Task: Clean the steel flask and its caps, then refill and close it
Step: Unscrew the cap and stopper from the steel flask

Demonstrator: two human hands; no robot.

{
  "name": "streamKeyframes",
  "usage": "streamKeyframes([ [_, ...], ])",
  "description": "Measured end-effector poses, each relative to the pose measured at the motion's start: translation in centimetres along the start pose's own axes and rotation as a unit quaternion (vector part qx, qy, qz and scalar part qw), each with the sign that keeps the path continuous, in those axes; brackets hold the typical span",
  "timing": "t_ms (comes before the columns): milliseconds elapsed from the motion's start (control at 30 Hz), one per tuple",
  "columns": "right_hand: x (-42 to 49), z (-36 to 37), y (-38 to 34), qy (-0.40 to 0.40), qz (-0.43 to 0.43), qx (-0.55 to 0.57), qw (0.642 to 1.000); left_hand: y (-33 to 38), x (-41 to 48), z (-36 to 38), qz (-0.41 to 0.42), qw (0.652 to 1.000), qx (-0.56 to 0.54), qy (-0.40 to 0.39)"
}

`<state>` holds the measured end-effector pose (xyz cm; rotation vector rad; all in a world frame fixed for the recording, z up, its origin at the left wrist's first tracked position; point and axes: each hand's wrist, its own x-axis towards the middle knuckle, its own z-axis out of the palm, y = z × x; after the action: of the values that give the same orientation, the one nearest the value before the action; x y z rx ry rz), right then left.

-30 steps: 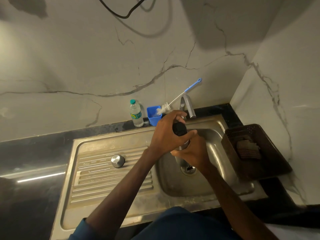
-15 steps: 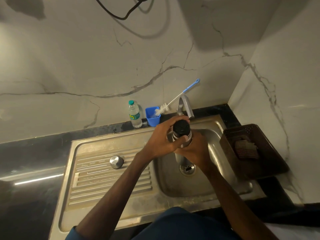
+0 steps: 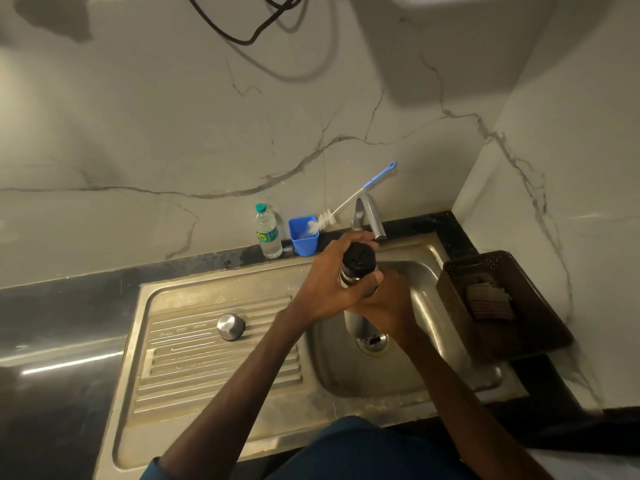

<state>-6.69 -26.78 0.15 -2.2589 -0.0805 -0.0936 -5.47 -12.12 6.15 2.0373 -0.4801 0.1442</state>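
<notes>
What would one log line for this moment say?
left hand grips black cap | right hand holds flask | over sink

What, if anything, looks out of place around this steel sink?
Nothing spilled or damaged. The blue-handled white bottle brush stands askew, bristle end in the small blue plastic cup, handle leaning towards the steel tap. The round steel cap lies apart on the drainboard.

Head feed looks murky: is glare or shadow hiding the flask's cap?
Head view: dim, warm light, but the black cap shows clearly in the left hand, above the right hand on the flask; glare only streaks the counter at left; wide-angle bends the sink rim.
</notes>
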Motion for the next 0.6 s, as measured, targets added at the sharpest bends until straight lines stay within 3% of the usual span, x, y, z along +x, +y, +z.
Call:
streamKeyframes([
  [133,0.1,-0.8,-0.4,-0.018,0.026,-0.012,0.999,-0.2,-0.1,-1.1,-0.012,1.000,-0.009,-0.021],
  [333,-0.6,-0.7,-0.4,-0.023,0.068,0.061,0.996,0.4,-0.1,-1.9,-0.038,0.994,-0.045,0.095],
  [600,-0.9,0.9,-1.3,-0.037,0.057,0.056,0.996,-2.2,-3.0,-5.3,-0.134,0.976,-0.085,0.152],
])
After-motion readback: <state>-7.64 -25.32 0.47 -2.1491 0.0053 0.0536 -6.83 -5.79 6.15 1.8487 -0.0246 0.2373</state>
